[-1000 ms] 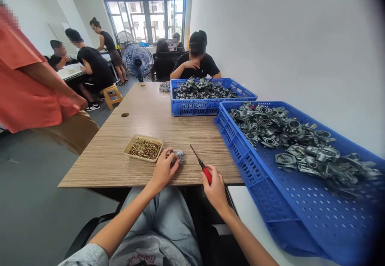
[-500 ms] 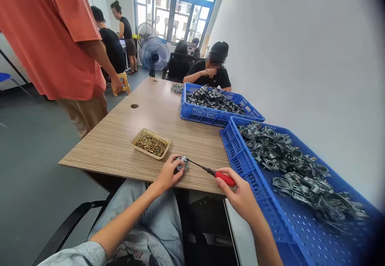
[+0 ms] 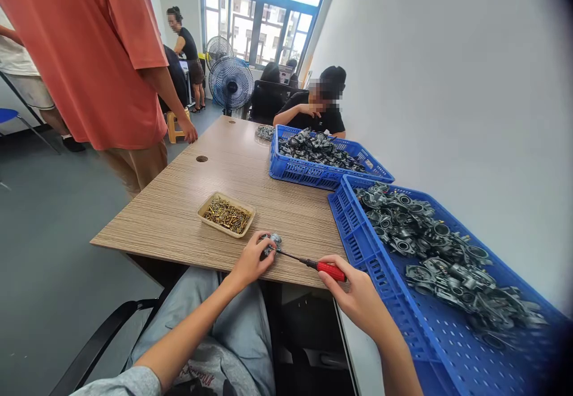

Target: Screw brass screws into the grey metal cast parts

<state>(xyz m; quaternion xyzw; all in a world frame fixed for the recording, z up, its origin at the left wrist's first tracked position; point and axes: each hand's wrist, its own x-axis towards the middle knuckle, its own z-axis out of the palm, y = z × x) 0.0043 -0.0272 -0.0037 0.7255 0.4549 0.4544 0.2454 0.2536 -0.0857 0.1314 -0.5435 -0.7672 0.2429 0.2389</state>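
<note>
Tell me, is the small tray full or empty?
Largely filled, not empty: brass-coloured pieces spread across the tray, with its rim showing around them.

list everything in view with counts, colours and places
wood-grain table: 1, light brown, centre
small metal casting: 1, grey, table's near edge
slim screwdriver: 1, red and black, tip at casting
shallow plastic tub: 1, beige, left of casting
small metal pieces: many, brass-coloured, in tub
perforated plastic crates: 2, blue, right
machined metal parts: many, grey, in crates
caged fans: 2, dark, beyond table
window: 1, dark-framed, back wall
plastic stool: 1, yellow, beyond table
other people: several, coral, black, white clothing, around
left hand: 1, bare, gripping casting
right hand: 1, bare, holding screwdriver
</note>
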